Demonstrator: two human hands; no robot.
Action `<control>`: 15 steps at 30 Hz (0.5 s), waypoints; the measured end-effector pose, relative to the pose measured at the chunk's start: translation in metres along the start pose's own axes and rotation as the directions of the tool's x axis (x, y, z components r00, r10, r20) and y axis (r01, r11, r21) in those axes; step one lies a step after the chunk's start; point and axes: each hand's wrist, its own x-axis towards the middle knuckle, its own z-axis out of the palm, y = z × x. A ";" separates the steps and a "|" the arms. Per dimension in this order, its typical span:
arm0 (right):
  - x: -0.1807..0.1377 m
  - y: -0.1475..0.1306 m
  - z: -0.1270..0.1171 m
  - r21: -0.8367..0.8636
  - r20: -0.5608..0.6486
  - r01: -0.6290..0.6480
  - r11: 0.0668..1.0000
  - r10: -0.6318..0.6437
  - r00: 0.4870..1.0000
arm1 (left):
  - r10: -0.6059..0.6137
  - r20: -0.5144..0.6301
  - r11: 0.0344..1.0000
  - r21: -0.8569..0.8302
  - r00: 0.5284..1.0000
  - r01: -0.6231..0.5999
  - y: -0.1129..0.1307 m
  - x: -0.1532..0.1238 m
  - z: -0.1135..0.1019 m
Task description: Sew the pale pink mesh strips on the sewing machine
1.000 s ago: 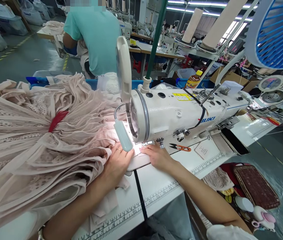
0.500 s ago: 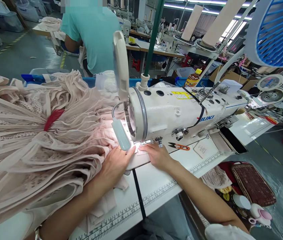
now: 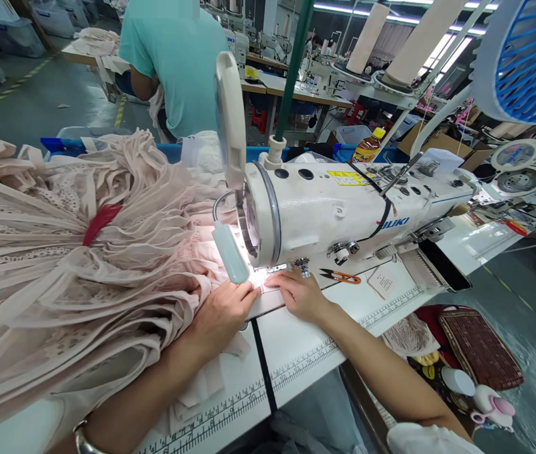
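A white sewing machine [image 3: 315, 205] stands before me, its lamp [image 3: 231, 253] lighting the needle area. Pale pink fabric [image 3: 257, 277] lies there, washed out by the light. My left hand [image 3: 224, 310] is closed on the fabric just left of the presser foot, fingers curled and together. From the other side my right hand [image 3: 300, 295] holds the same fabric, thumb and forefinger close together near the foot [image 3: 277, 268]. The fingertips are partly lost in glare. Left of the machine spreads a big bundle of pale pink mesh and lace pieces [image 3: 121, 265], bound with a red tie [image 3: 101, 224].
Orange thread snips [image 3: 340, 276] and a small card [image 3: 382, 280] lie right of my right hand. A ruler tape [image 3: 230, 403] runs along the table's front edge. Behind are a green pole [image 3: 291, 75], a bottle [image 3: 368, 146], a blue fan [image 3: 528, 63] and a seated person [image 3: 178, 69].
The fingers of my left hand have drawn in, with the thumb less stretched toward the foot. My right hand has hardly moved. The whole view has shifted slightly.
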 end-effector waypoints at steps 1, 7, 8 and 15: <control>0.000 0.000 0.000 -0.005 0.003 -0.007 1.000 0.007 1.000 | 0.002 0.005 1.000 0.024 1.000 -0.002 0.001 0.001 -0.002; -0.001 0.001 0.001 -0.024 0.003 -0.005 1.000 0.005 1.000 | 0.002 0.049 1.000 -0.004 0.999 -0.002 0.001 -0.001 -0.003; 0.000 0.001 0.001 -0.020 0.004 0.004 1.000 -0.004 1.000 | 0.004 0.047 1.000 -0.011 0.999 -0.003 0.000 -0.002 -0.002; -0.001 0.002 0.000 0.023 -0.012 0.069 0.997 -0.068 0.998 | 0.014 0.001 0.997 0.074 1.000 -0.014 0.002 -0.002 0.001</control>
